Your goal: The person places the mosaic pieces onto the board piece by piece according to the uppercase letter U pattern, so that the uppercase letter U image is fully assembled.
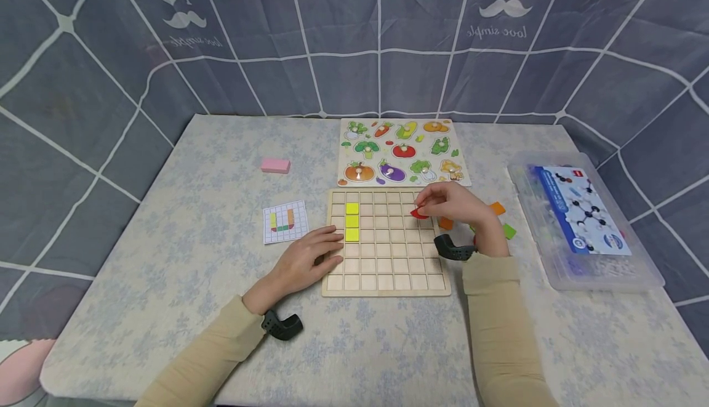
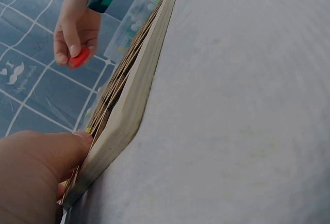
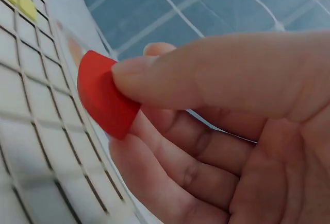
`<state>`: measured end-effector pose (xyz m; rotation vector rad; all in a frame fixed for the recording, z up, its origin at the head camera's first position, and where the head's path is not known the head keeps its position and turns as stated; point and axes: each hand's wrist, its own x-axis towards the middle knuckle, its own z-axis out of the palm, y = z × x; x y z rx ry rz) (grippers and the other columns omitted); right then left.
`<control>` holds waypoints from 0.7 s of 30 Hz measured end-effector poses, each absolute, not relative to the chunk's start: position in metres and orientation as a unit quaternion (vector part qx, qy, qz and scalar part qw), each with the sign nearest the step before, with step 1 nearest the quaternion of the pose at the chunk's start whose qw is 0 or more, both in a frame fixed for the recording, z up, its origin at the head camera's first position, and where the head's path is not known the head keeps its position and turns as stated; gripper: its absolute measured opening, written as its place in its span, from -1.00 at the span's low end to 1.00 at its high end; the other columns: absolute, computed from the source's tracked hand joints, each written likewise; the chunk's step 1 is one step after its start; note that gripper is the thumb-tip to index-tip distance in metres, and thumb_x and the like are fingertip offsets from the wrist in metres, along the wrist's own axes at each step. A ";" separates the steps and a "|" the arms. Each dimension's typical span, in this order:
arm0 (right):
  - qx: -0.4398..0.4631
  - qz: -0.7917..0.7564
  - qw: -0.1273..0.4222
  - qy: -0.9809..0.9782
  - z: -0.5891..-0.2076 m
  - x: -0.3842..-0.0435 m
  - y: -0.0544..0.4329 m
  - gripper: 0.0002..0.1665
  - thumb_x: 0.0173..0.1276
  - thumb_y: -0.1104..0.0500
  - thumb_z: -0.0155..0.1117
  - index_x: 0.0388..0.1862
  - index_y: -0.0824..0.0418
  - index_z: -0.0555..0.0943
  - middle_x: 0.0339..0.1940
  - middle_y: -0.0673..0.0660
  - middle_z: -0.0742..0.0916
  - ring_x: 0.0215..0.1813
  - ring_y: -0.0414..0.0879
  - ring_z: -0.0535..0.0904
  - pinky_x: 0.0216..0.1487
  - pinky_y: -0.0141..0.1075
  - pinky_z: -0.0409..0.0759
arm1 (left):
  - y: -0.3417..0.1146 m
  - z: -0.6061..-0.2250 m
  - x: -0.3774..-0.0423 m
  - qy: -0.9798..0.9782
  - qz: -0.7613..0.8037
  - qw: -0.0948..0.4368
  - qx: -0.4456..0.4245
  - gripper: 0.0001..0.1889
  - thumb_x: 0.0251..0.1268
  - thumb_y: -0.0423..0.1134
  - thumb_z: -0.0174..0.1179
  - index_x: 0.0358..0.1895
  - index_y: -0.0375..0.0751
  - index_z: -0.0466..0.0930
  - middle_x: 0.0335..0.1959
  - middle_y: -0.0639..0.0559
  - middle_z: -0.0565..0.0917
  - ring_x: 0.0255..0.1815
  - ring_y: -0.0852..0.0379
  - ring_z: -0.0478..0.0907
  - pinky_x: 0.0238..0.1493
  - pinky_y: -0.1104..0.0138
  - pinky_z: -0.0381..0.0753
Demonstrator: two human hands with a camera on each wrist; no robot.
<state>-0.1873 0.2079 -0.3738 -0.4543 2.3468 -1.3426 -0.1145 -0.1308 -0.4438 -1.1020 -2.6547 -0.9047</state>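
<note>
My right hand (image 1: 451, 201) pinches a red quarter-circle piece (image 3: 105, 98) between thumb and fingers. It hovers above the upper right of a wooden grid board (image 1: 388, 265). Three yellow squares (image 1: 352, 221) fill a column of cells near the board's left side. Along that left edge rests my left hand (image 1: 307, 259), fingers loosely extended and touching the board. In the left wrist view the thumb (image 2: 72, 147) lies against the board's edge. Left of the board is a small pattern card (image 1: 300, 217) showing a U-shape of coloured pieces.
Loose orange (image 1: 445, 223) and green pieces (image 1: 509, 231) lie right of the board, partly hidden by my right arm. Behind the board sits a vegetable puzzle (image 1: 384, 154). A clear plastic box (image 1: 598, 278) stands at the right, a pink block (image 1: 275, 165) at the back left.
</note>
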 end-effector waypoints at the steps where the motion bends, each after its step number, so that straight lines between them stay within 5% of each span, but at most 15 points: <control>1: -0.167 -0.476 0.198 0.840 -0.374 -0.187 0.202 -0.78 0.26 0.29 0.26 -0.15 0.40 0.59 -0.26 0.18 0.70 -0.28 -0.04 0.57 -0.20 -0.24 0.61 | -0.131 -0.444 -0.115 -0.880 -0.300 0.064 -0.364 -0.66 0.30 -0.16 0.18 0.02 -0.31 0.63 0.14 -0.10 0.56 0.30 -0.04 0.33 0.38 0.24 0.33; 14: -0.243 -0.498 0.245 0.795 -0.382 -0.183 0.139 -0.88 0.17 0.31 0.37 -0.33 0.34 0.62 -0.43 0.09 0.72 -0.34 0.05 0.63 -0.33 -0.32 0.60 | -0.130 -0.444 -0.115 -0.881 -0.297 0.064 -0.362 -0.66 0.30 -0.14 0.18 0.01 -0.30 0.65 0.13 -0.08 0.57 0.29 -0.02 0.35 0.36 0.22 0.36; 21: -0.247 -0.485 0.258 0.798 -0.387 -0.178 0.119 -0.91 0.19 0.32 0.33 -0.32 0.33 0.64 -0.45 0.07 0.70 -0.37 0.12 0.60 -0.41 -0.21 0.65 | -0.130 -0.444 -0.116 -0.882 -0.297 0.063 -0.361 -0.67 0.30 -0.14 0.18 0.00 -0.29 0.65 0.12 -0.08 0.58 0.29 -0.02 0.36 0.34 0.20 0.38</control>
